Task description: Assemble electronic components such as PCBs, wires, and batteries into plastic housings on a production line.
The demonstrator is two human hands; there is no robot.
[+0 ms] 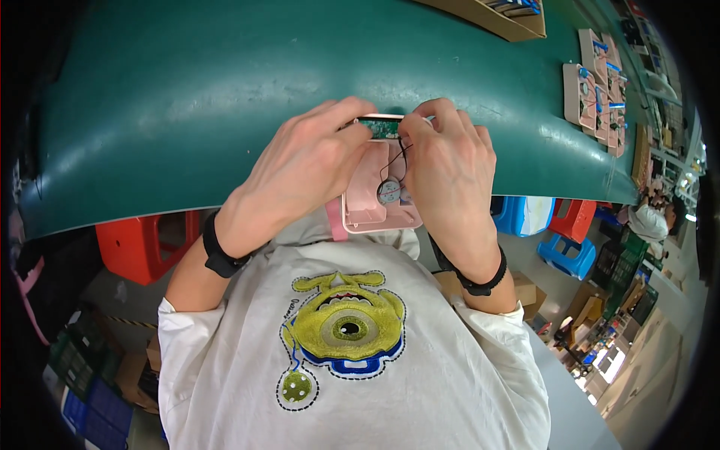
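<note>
A pink plastic housing [365, 180] lies open at the table's near edge, its hollow side up. Inside it sits a small round silver part [389, 191] with thin dark wires. Along the far end a green circuit board [385, 130] shows under a pale cover edge. My left hand [319, 146] is closed, fingers bent around the housing's left far side by the board. My right hand [454, 154] grips the right far side, thumb and fingers pinched close to the board and wires. Its fingertips are partly hidden.
The green tabletop [187, 112] stretches beyond my hands. Several pink housings with wires [596, 94] stand at the right, and a cardboard box [502, 19] at the far edge. Red [135, 247] and blue stools [566, 256] are below the table.
</note>
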